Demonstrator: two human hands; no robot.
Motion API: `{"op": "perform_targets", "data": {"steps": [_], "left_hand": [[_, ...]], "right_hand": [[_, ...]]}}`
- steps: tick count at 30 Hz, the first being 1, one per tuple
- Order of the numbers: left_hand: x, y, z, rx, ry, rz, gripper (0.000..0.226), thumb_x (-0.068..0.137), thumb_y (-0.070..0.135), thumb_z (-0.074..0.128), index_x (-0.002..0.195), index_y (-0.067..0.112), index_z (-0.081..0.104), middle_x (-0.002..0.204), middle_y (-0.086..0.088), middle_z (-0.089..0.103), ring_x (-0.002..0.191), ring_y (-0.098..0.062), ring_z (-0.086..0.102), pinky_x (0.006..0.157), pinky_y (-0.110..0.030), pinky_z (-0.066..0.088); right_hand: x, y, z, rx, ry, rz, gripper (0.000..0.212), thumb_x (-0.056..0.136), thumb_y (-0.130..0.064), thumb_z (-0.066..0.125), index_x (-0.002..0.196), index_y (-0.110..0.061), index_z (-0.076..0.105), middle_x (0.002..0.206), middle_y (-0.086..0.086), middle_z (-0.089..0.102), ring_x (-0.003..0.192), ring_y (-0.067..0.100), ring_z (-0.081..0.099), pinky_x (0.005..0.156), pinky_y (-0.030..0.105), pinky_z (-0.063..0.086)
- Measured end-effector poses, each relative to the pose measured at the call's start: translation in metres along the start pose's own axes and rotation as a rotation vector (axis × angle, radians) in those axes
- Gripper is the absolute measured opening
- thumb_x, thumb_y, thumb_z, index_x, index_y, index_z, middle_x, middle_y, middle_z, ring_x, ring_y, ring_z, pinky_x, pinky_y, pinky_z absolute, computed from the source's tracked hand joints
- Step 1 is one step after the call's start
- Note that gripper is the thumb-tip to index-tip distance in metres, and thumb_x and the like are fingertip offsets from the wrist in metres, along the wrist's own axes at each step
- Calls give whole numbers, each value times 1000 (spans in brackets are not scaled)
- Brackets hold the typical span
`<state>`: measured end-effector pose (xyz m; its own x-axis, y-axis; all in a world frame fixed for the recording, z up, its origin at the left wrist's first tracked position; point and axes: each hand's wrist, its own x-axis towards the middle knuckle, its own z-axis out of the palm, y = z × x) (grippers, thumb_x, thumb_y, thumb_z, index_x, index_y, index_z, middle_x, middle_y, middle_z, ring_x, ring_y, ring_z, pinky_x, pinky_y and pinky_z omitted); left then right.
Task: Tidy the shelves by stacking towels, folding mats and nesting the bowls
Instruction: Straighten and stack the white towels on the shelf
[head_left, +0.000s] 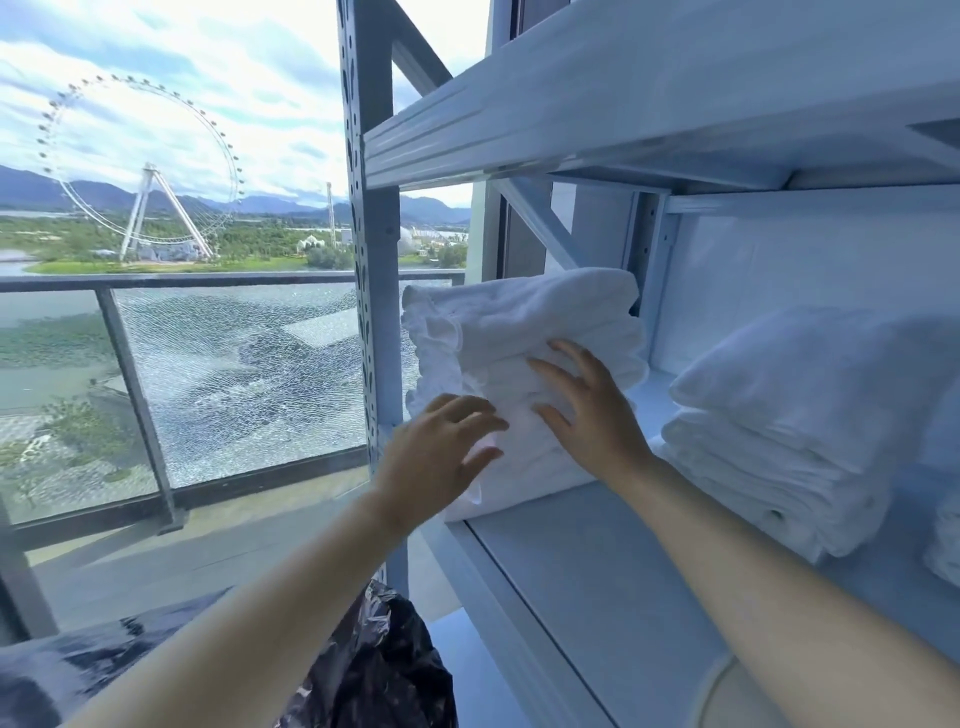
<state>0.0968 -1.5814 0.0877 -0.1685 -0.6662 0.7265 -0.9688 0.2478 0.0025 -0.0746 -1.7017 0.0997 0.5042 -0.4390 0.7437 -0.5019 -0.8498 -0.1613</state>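
Observation:
A tall stack of folded white towels (524, 322) stands at the left end of a white metal shelf (597, 561), slightly overhanging its front corner. My left hand (441, 452) lies flat against the lower front of the stack, fingers spread. Higher up, my right hand (587, 405) presses on the stack's side with fingers apart, holding nothing. A second stack of folded white towels (789, 447) sits further right on the same shelf.
The shelf's upright post (371, 260) runs just left of the stack, and the upper shelf board (649, 104) hangs overhead. A black plastic bag (384, 670) lies below. A balcony railing with cracked glass (234, 374) is at the left.

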Motion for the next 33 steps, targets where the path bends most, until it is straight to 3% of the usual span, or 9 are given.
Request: {"op": "perform_targets", "data": {"steps": [3,6,9,14,20,25,33], "left_hand": [[-1,-8,-8,67,15,-53,35,78,35,71,110,24,62,114,1,58,103,-23,57,59,-37,57],[-2,-12,-1,43,-52,-168,49,81,40,66,124,24,50,126,3,49,111,-21,51,69,-37,55],[-2,-12,10,-20,-79,-204,49,87,39,59,130,22,46,134,4,44,107,-21,56,75,-36,52],[2,-13,14,-30,-38,-192,43,86,30,62,126,17,52,130,-1,50,95,-25,63,73,-36,51],[5,-12,15,-43,-17,-199,38,82,24,68,118,14,59,122,-3,55,85,-24,63,70,-32,48],[7,-11,19,-23,-9,-211,36,83,25,67,116,15,59,120,-3,54,90,-26,61,69,-33,49],[7,-5,25,7,9,-214,33,84,25,65,115,18,58,121,-2,53,103,-25,57,64,-32,48]], "right_hand": [[-15,11,1,20,-23,24,52,86,-30,63,135,-25,44,147,1,33,133,19,33,100,30,35],[-26,25,2,-16,-93,75,60,87,-35,61,140,-25,36,151,0,25,137,19,24,106,29,27],[-32,35,2,9,-78,171,62,87,-36,60,141,-25,33,154,1,17,140,20,19,110,32,25],[-30,45,-5,44,-89,235,62,88,-39,57,142,-32,28,155,-3,13,140,17,20,108,35,30],[-26,52,4,72,-125,232,57,90,-32,58,140,-38,32,156,-3,13,141,15,20,107,29,30],[-21,55,14,100,-100,242,59,90,-26,60,141,-36,32,156,-1,13,142,16,19,109,26,25],[-19,59,15,136,-88,222,55,88,-21,62,137,-28,39,154,2,18,139,19,25,108,32,33]]}}
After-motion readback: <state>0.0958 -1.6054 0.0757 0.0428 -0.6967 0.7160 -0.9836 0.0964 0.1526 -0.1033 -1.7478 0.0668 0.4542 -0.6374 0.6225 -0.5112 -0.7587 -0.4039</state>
